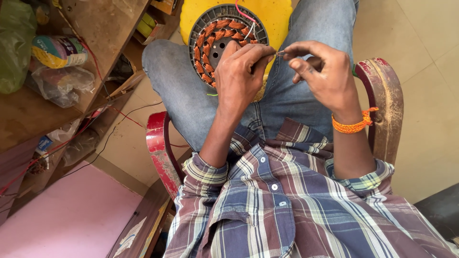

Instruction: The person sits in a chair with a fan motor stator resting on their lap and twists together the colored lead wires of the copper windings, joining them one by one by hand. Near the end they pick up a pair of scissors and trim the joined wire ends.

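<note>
Roughly by size: wooden bench (103, 28) far to the left of the pinch, with a plastic bag (64, 83) and a printed roll (60, 50) on it. Red chair arms (160, 143) sit below and to either side of the pinch; the person sits in jeans (191, 95) and a plaid shirt (287, 205). Yellow pad (282, 14) lies above the pinch, across the lap, under the motor stator (224, 38). Stator is a dark round frame with copper coils ringed around it, just above and left of the pinch, partly hidden behind the left hand (239, 71). Left hand is closed, thumb and forefinger pinching the end of a thin wire lead (279, 53). Right hand (325, 74) is closed too, fingertips pinching the same lead from the other side; fingertips of both hands nearly touching. Orange thread bracelet (354, 125) sits on the right wrist, below the pinch. Pink and white leads (246, 21) rise off the stator, above the pinch. Whether they join the pinched lead, cannot tell.
</note>
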`<state>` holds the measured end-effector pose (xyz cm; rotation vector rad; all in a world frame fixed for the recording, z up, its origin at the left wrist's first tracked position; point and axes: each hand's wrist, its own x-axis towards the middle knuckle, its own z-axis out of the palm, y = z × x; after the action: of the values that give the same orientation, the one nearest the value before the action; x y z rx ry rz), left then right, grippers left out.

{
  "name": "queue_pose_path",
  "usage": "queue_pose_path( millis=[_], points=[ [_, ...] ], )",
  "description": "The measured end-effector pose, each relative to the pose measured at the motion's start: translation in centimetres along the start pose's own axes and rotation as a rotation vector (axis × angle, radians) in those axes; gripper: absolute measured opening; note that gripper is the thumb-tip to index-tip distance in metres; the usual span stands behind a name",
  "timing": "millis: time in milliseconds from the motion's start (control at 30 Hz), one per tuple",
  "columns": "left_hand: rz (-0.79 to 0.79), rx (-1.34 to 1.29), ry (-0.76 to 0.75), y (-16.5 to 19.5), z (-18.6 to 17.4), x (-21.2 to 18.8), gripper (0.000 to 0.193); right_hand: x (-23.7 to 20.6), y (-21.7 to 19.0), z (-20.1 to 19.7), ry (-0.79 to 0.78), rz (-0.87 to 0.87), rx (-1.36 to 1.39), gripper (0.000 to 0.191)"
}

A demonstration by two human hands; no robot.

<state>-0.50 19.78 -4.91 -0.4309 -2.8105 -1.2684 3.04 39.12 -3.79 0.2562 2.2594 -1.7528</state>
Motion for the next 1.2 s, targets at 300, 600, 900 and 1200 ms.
queue_pose_path(
  millis=[300, 600, 900, 1200],
  points=[
    [0.012, 0.017, 0.010, 0.3, -0.1, 0.0, 0.008, -0.4, -1.3, -0.8, 0.049, -0.227, -0.447, 0.011],
    [0.038, 0.024, 0.035, -0.3, 0.0, -0.3, 0.010, -0.6, -2.4, -1.2, -0.097, -0.163, -0.554, 0.016],
    [0.084, 0.003, 0.039, -0.3, -0.8, -0.7, 0.012, 2.6, -0.4, 0.7, 0.146, -0.393, -0.381, 0.005],
    [0.032, -0.015, 0.105, -0.4, -1.4, -0.3, 0.012, 1.3, 2.6, 4.3, 0.181, -0.467, -0.381, 0.010]
  ],
)
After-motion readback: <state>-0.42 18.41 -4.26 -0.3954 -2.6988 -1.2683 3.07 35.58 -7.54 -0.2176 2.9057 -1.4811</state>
